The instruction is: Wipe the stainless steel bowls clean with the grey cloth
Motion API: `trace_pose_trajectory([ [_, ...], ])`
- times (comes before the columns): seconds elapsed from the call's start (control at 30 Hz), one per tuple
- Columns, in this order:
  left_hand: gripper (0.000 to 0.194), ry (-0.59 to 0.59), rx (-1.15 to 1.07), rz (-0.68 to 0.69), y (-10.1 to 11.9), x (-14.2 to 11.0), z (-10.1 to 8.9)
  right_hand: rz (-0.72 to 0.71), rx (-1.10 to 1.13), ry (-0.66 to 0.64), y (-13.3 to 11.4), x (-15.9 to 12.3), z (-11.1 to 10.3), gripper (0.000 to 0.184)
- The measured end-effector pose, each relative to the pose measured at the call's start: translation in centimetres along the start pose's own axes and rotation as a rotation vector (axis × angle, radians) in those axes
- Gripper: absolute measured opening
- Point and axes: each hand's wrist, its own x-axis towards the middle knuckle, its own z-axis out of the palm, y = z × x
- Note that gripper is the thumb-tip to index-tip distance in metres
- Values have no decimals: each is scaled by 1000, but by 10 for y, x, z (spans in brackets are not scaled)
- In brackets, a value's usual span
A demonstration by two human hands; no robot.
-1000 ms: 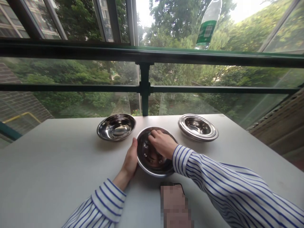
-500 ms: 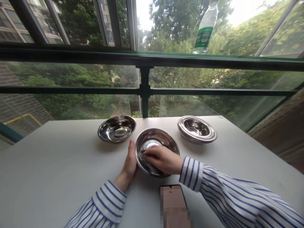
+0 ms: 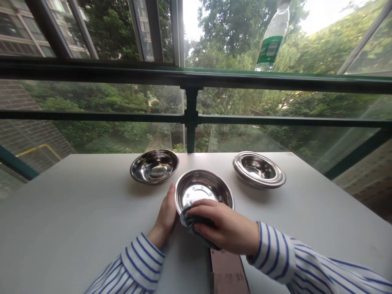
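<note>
A shiny metal bowl (image 3: pixel 222 188) sits in the middle of the white table, its inside facing me. My left hand (image 3: pixel 165 216) grips it at the left side, thumb along the outside near the rim; the other fingers are mostly hidden behind and under it. My right hand (image 3: pixel 225 224) is closed on a bunched dark patterned cloth (image 3: pixel 186 219), which lies over the bowl's near rim. Part of that rim is hidden by the cloth and the hand. Just below my right hand lies a phone (image 3: pixel 228 265), its screen lit and partly pixelated.
Another metal bowl (image 3: pixel 142 165) stands at the back left. At the back right are nested metal bowls or dishes (image 3: pixel 277 177). Behind the table (image 3: pixel 101 220) runs a dark green railing (image 3: pixel 134 117) with glass. A plastic bottle (image 3: pixel 270 49) with a green label stands on its top rail.
My right hand and the cloth have moved from inside the bowl toward me, onto its near rim. My left hand still holds the bowl's side. The view has shifted slightly.
</note>
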Motion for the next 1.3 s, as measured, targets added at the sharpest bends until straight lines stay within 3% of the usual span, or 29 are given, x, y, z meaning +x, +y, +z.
trace_pose_trajectory([
  [0.2,48,167,147,35,-5,3,-3,-110,-388,-97,-6,-14,10,25],
  [0.43,44,287,222,57,-9,2,-4,-198,-595,84,-12,-2,31,28],
  [0.77,51,190,229,38,-5,3,-1,-275,-784,97,2,-44,6,28],
  [1.07,51,192,427,77,-2,3,-12,-223,-652,142,5,-40,9,29],
  [1.3,39,179,420,76,3,2,-12,45,-203,447,5,-49,0,29],
])
